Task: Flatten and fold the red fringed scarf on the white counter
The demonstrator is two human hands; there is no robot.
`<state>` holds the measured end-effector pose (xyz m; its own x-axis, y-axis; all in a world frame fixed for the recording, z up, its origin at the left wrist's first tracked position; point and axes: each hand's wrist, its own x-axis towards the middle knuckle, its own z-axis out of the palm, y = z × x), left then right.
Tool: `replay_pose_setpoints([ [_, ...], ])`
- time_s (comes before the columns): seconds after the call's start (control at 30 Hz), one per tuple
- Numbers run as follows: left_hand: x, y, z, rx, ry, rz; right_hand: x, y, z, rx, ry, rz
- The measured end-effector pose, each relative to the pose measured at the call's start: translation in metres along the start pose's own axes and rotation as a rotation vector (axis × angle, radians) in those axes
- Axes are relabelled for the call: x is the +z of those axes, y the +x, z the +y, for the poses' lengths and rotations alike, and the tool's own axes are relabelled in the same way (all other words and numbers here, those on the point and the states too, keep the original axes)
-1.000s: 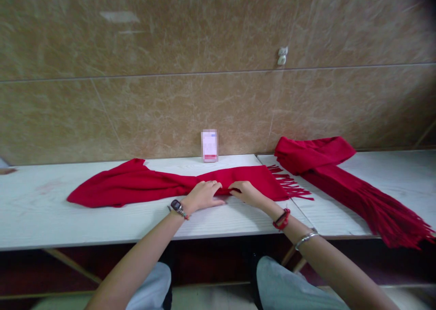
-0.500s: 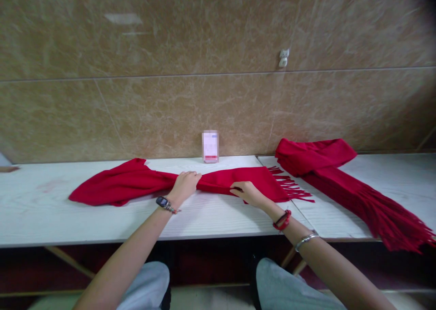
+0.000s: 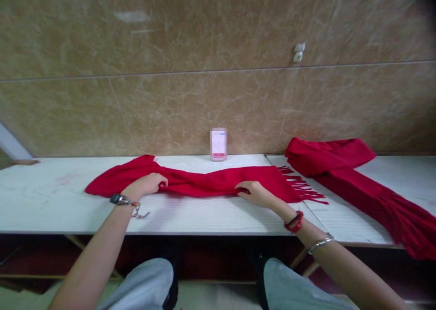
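Left hand [image 3: 150,184], right hand [image 3: 255,193] curled at scarf [image 3: 211,184] edge; can't tell if either grips; uneven tug could bunch it.

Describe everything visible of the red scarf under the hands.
The scarf is plain bright red, of soft-looking cloth, and lies lengthwise across the white table. Its right end lies fairly flat, finishing in loose fringe; the middle is creased, and the left end is bunched wider with a raised-looking corner at the back. The left hand touches the bunched part, the right hand the near edge.
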<state>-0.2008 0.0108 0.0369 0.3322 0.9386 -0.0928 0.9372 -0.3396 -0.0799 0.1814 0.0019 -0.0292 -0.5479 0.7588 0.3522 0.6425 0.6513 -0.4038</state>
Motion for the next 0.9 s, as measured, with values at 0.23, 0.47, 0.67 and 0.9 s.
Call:
replay_pose_setpoints([
  [0.23, 0.003, -0.007, 0.010, -0.020, -0.089, -0.095, 0.015, 0.029, -0.037, -0.118, -0.223, -0.153],
  [0.47, 0.007, -0.012, 0.012, 0.029, -0.034, 0.011, 0.032, 0.040, -0.049, -0.196, -0.143, -0.141],
  [0.67, 0.030, 0.012, 0.052, 0.288, 0.079, 0.362, 0.038, 0.030, -0.041, -0.219, -0.045, -0.063],
  [0.9, 0.040, 0.034, 0.070, 0.377, 0.127, 0.312, 0.048, 0.030, -0.036, -0.206, 0.052, -0.086],
])
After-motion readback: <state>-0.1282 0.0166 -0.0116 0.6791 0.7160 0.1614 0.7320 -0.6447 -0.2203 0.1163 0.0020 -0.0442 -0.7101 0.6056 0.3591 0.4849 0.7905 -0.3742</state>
